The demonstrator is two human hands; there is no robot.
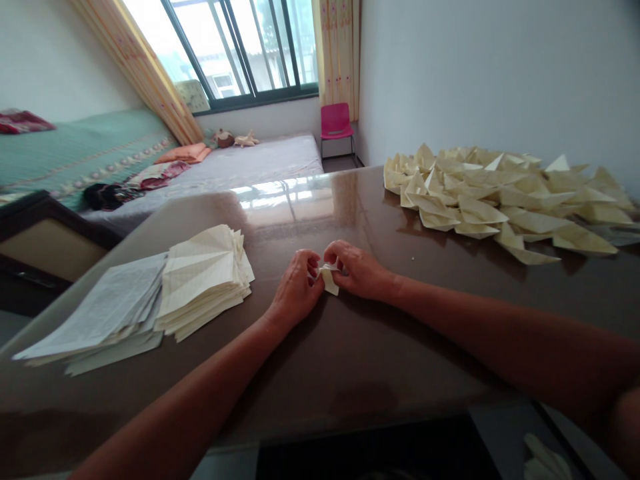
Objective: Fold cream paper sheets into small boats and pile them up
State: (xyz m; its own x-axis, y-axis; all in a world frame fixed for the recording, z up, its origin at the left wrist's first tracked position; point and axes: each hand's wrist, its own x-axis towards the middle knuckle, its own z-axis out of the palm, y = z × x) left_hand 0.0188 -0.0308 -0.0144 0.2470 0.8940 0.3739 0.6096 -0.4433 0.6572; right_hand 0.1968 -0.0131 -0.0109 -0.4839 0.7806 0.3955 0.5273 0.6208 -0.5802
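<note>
My left hand [297, 288] and my right hand [359, 271] meet at the middle of a glossy brown table [350, 347]. Both pinch a small folded piece of cream paper [330, 280], which rests on the tabletop between them. The fingers of each hand are curled tightly on the paper, and most of the piece is hidden by them. To the left lies a stack of flat and creased paper sheets [200, 283]. At the far right a heap of folded paper shapes [500, 197] covers the table's corner.
A second pile of printed sheets [100, 313] lies at the left edge. Beyond the table are a bed [240, 167], a pink chair [336, 123], a window with curtains [240, 47] and a dark cabinet [40, 247] at the left.
</note>
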